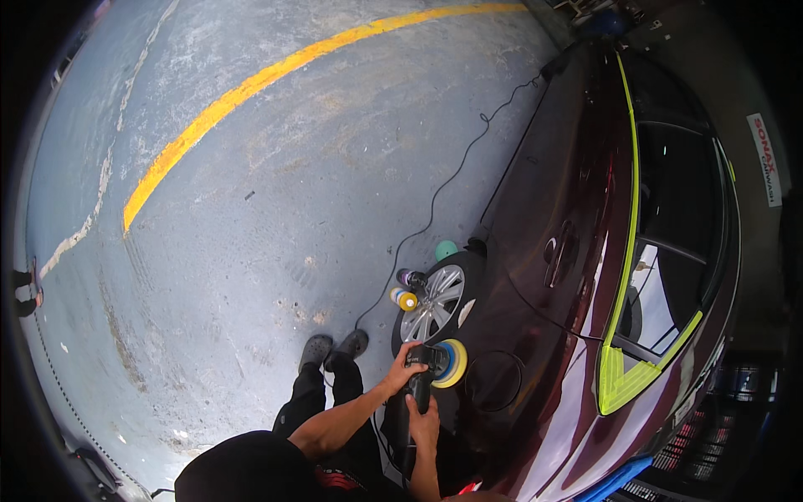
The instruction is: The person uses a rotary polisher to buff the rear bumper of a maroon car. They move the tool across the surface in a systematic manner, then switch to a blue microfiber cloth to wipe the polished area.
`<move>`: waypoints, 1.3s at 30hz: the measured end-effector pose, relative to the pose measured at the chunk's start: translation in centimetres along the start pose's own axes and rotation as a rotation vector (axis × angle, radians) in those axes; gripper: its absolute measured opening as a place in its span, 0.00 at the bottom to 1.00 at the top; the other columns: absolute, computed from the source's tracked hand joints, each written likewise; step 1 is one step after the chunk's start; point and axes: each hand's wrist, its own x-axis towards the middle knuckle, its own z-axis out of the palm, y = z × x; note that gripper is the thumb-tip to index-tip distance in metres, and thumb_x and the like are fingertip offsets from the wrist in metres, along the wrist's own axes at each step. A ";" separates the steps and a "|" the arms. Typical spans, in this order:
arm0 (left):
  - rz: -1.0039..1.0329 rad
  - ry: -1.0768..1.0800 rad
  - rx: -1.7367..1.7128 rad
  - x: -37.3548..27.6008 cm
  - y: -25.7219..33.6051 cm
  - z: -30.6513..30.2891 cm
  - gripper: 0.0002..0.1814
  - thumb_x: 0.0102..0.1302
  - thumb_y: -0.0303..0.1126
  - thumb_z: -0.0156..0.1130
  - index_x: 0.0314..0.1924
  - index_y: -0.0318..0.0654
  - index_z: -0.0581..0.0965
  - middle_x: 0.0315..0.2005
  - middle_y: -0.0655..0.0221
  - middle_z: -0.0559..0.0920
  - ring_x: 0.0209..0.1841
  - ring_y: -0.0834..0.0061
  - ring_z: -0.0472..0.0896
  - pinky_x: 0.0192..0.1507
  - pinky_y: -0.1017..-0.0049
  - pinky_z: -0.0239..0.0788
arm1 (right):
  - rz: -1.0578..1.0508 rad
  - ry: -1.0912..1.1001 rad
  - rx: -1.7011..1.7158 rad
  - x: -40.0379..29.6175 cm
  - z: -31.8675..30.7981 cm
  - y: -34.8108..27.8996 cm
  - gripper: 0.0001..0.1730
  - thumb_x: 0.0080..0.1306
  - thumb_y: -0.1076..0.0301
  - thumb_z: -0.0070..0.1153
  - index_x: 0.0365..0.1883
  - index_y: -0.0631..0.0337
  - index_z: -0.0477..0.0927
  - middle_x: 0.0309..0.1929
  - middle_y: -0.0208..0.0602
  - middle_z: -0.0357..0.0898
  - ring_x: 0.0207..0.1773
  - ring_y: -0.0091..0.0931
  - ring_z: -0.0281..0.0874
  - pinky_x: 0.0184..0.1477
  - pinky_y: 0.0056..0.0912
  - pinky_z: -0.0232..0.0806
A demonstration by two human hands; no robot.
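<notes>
Both of my hands are on a black corded polisher (421,379). My left hand (404,370) wraps around its head, just behind the pad, while my right hand (424,417) grips the body lower down. A yellow foam pad (460,363) on a blue backing plate (446,361) faces the dark maroon rear side panel of a car (533,351). I cannot tell whether the pad touches the paint or is spinning. Right of the pad is the round outline of the fuel door (494,381). Above the polisher in view is the rear wheel (436,301), with a silver alloy rim.
By the wheel are a yellow bottle (403,299), a dark bottle (411,278) and a green round object (446,250). A power cord (433,213) trails across the grey floor (282,188) past my shoes (335,350). Yellow-green masking tape (633,383) edges the side windows.
</notes>
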 end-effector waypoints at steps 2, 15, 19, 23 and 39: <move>0.042 -0.003 0.011 1.8 2.1 0.3 0.40 0.62 0.32 0.76 0.74 0.49 0.70 0.61 0.65 0.78 0.65 0.67 0.78 0.68 0.65 0.71 | -0.038 0.018 0.026 0.9 -0.3 -1.5 0.47 0.69 0.38 0.69 0.75 0.63 0.76 0.64 0.58 0.85 0.68 0.51 0.83 0.68 0.49 0.72; 0.087 -0.100 0.064 15.5 10.7 4.9 0.39 0.63 0.35 0.73 0.75 0.49 0.70 0.66 0.64 0.75 0.67 0.65 0.75 0.67 0.65 0.71 | -0.014 0.085 0.097 9.0 -4.6 -12.9 0.53 0.69 0.29 0.64 0.79 0.61 0.71 0.63 0.61 0.86 0.68 0.54 0.83 0.68 0.53 0.72; 0.104 -0.090 0.097 19.1 12.9 6.4 0.42 0.61 0.34 0.75 0.75 0.47 0.71 0.63 0.63 0.79 0.65 0.66 0.78 0.70 0.66 0.69 | -0.015 0.084 0.146 11.8 -6.3 -16.1 0.49 0.70 0.30 0.65 0.76 0.59 0.73 0.58 0.57 0.88 0.63 0.53 0.86 0.65 0.52 0.74; 0.132 -0.102 0.138 24.6 13.2 7.0 0.42 0.61 0.35 0.75 0.75 0.47 0.71 0.64 0.63 0.79 0.66 0.66 0.77 0.70 0.66 0.68 | -0.012 0.109 0.153 15.4 -7.0 -19.3 0.49 0.70 0.31 0.65 0.76 0.59 0.73 0.56 0.58 0.89 0.61 0.53 0.87 0.63 0.52 0.75; -0.010 -0.046 0.030 37.3 15.4 6.9 0.40 0.62 0.36 0.75 0.75 0.45 0.73 0.62 0.59 0.81 0.64 0.65 0.79 0.67 0.67 0.72 | 0.005 0.117 0.052 27.9 -6.0 -25.8 0.52 0.67 0.26 0.64 0.74 0.61 0.75 0.53 0.53 0.90 0.60 0.49 0.88 0.64 0.49 0.75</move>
